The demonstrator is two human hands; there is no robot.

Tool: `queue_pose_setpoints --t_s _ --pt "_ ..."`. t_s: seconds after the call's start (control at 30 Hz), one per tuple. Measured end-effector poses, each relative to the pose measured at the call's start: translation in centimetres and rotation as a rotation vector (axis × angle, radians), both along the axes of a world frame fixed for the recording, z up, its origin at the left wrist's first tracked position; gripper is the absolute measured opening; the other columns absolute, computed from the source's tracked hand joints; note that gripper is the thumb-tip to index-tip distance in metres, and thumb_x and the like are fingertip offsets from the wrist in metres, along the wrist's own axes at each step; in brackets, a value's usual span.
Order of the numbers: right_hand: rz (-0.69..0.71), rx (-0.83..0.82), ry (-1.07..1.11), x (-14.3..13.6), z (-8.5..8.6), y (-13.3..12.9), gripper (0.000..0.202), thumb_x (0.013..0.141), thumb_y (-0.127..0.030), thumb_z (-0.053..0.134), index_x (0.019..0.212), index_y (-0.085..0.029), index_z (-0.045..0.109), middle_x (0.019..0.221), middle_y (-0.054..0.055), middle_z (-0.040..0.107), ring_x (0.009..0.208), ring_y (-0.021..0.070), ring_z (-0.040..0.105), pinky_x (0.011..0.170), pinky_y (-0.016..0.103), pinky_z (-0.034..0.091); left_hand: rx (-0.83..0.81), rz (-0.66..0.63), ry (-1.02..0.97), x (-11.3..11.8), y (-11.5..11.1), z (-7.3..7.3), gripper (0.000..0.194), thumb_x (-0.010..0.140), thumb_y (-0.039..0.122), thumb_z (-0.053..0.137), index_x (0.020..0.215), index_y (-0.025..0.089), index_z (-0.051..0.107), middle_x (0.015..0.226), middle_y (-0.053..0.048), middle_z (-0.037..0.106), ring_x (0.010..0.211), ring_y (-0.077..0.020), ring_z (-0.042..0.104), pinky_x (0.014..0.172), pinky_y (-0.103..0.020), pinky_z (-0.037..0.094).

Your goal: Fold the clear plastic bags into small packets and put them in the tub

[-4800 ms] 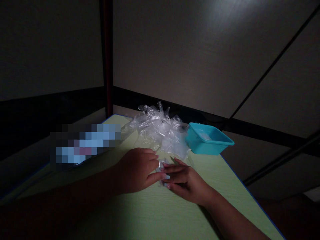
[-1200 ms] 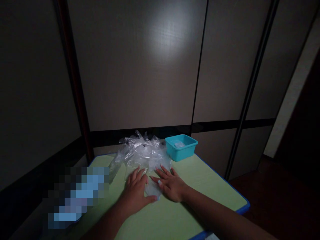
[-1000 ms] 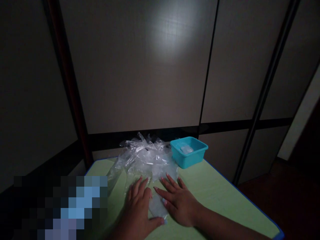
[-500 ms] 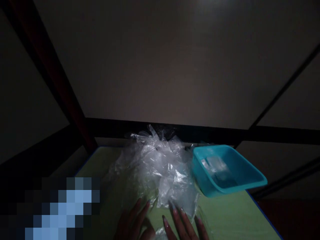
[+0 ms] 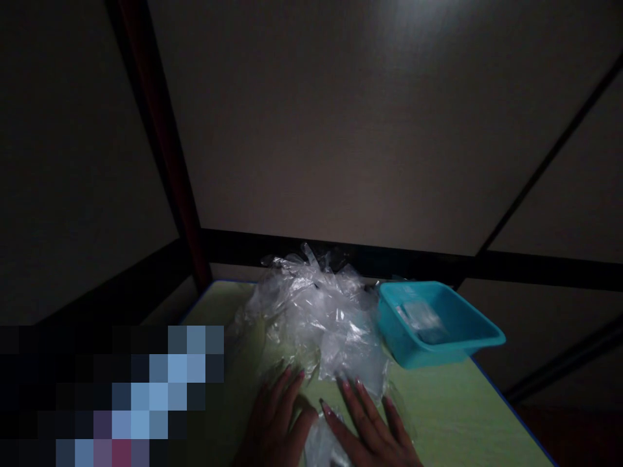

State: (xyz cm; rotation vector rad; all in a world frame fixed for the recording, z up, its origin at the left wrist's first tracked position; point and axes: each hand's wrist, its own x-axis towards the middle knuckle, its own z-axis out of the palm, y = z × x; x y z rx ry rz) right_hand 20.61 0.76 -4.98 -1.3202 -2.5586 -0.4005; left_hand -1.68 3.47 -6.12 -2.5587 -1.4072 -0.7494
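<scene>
A loose heap of clear plastic bags (image 5: 321, 305) lies on the green tabletop (image 5: 448, 415). My left hand (image 5: 280, 421) rests palm down at the heap's near edge, fingers stretched forward. Beside it, my right hand (image 5: 372, 425) lies with its fingers spread, the tips by the nearest bags. Between the two hands is a small piece of clear plastic (image 5: 324, 441), partly covered by my right hand. Neither hand grips anything that I can see.
A turquoise plastic basin (image 5: 442, 357) stands right of the heap, with clear plastic packets (image 5: 421, 318) inside. Behind the table rises a panelled wall (image 5: 331, 143). A pixelated patch (image 5: 141, 395) hides the lower left. The light is dim.
The view has shifted slightly, so more of both hands shows. Both hands remain flat near the front of the heap. The bags and basin look otherwise unchanged.
</scene>
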Motion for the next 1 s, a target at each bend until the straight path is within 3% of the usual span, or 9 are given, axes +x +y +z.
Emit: queue_pose_setpoints --t_s 0.07,0.1,0.17,0.33,0.57,0.67,0.8,0.9,1.0 --pt "0.006 -0.120 0.006 0.2 1.3 -0.2 0.070 0.090 -0.056 0.046 0.148 -0.033 0.016 0.145 0.016 0.031 0.125 0.0402 0.044 0.086 0.061 0.050 -0.093 -0.076 -0.049 -0.2 -0.3 1.8 0.026 0.075 0.025 0.072 0.099 0.027 0.062 0.141 -0.005 0.047 0.131 -0.0343 0.038 0.102 -0.052 0.038" --pt "-0.019 -0.182 0.032 0.2 2.0 -0.4 0.069 0.091 -0.056 0.044 0.149 -0.031 0.015 0.147 0.016 0.026 0.129 0.0407 0.037 0.090 0.064 0.045 -0.166 -0.111 -0.076 -0.3 -0.5 2.7 0.043 0.065 0.035 0.079 0.103 0.025 0.061 0.143 -0.008 0.044 0.132 -0.0377 0.034 0.102 -0.053 0.037" --pt "-0.070 -0.294 0.096 -0.2 3.3 -1.0 0.069 0.092 -0.056 0.041 0.149 -0.031 0.013 0.151 0.013 0.017 0.136 0.0392 0.023 0.099 0.068 0.032 -0.289 -0.146 -0.092 -0.5 -0.8 4.2 0.060 0.054 0.039 0.084 0.107 0.023 0.061 0.145 -0.010 0.041 0.134 -0.0391 0.029 0.104 -0.052 0.035" --pt "-0.094 -0.472 0.205 -0.5 5.3 -2.2 0.071 0.091 -0.059 0.040 0.149 -0.033 0.008 0.155 0.007 0.008 0.141 0.0333 0.006 0.107 0.067 0.007 -0.411 -0.115 -0.097 -0.5 -1.2 6.1 0.058 0.058 0.037 0.083 0.109 0.021 0.062 0.143 -0.011 0.042 0.136 -0.0350 0.025 0.108 -0.048 0.029" --pt "-0.055 -0.551 0.215 0.6 6.3 -2.2 0.074 0.090 -0.049 0.049 0.149 -0.033 0.009 0.156 0.006 0.002 0.142 0.0311 -0.003 0.107 0.066 0.000 -0.393 -0.144 -0.083 -0.9 -0.7 4.9 0.071 0.049 0.035 0.088 0.114 0.022 0.061 0.145 -0.010 0.040 0.136 -0.0361 0.025 0.108 -0.048 0.027" --pt "-0.038 -0.518 0.258 0.6 6.6 -2.2 0.073 0.090 -0.045 0.050 0.150 -0.030 0.009 0.156 0.008 0.006 0.142 0.0307 0.000 0.107 0.066 0.001 -0.312 -0.192 -0.110 -1.2 -0.4 4.1 0.062 0.056 0.030 0.084 0.113 0.024 0.061 0.147 -0.009 0.037 0.135 -0.0356 0.025 0.107 -0.048 0.030" --pt "0.049 -0.405 0.236 0.8 6.5 -1.6 0.055 0.092 -0.035 0.048 0.145 -0.032 0.032 0.154 0.007 0.020 0.141 0.0313 0.014 0.106 0.067 0.009 -0.183 -0.285 -0.114 -1.2 0.1 3.4 0.032 0.067 0.029 0.073 0.096 0.025 0.062 0.147 -0.005 0.036 0.134 -0.0365 0.026 0.104 -0.051 0.032" --pt "0.155 -0.327 0.142 1.3 5.5 -0.9 0.042 0.091 -0.039 0.051 0.132 -0.033 0.052 0.150 0.006 0.029 0.138 0.0328 0.024 0.105 0.066 0.020 -0.142 -0.270 -0.101 -0.8 0.3 2.8 0.037 0.057 0.037 0.079 0.087 0.024 0.061 0.144 -0.005 0.040 0.131 -0.0402 0.029 0.100 -0.054 0.034" --pt "0.184 -0.306 0.095 1.9 4.4 -0.5 0.042 0.090 -0.049 0.051 0.128 -0.031 0.057 0.147 0.007 0.034 0.136 0.0355 0.028 0.100 0.065 0.031 -0.120 -0.204 -0.107 -0.4 0.3 2.5 0.043 0.055 0.046 0.081 0.084 0.023 0.058 0.138 -0.007 0.046 0.128 -0.0399 0.034 0.098 -0.053 0.036"
